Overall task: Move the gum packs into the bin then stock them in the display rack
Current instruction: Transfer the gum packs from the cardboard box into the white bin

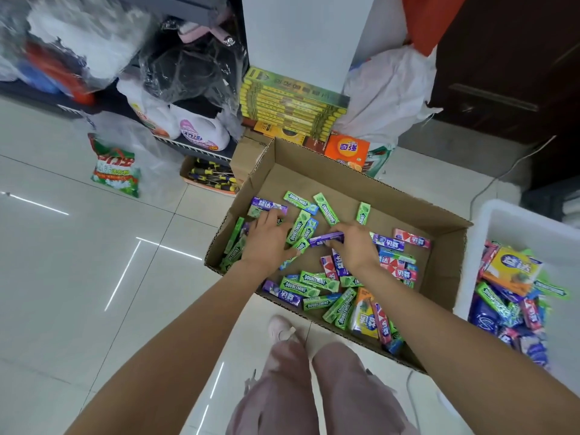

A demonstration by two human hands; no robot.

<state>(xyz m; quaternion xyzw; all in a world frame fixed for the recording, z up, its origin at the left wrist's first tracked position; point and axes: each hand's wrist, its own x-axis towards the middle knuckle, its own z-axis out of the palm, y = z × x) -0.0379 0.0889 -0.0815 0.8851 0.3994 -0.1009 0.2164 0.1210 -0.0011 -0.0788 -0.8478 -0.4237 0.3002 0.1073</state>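
Gum packs (309,285): small flat sticks in glossy wrap. I judge them light and fairly stiff, but slick, so they may slide off one another if I scoop too many. Best hold looks like a pinch across the narrow width near the middle, or a gather of several lying side by side.

Look: mostly bright green with white lettering; others purple, red-and-white, blue, a few larger yellow-orange packs. They lie loose and crisscrossed on the bottom of the cardboard box (345,171) on the floor.

My right hand (354,246) pinches a purple pack (326,239) by its end, lifted a little above the heap. My left hand (266,240) lies fingers spread and flat over green packs at the box's left side, holding nothing that I can see.

White bin (502,215) just right of the box, already partly filled with packs. Display rack not in view.
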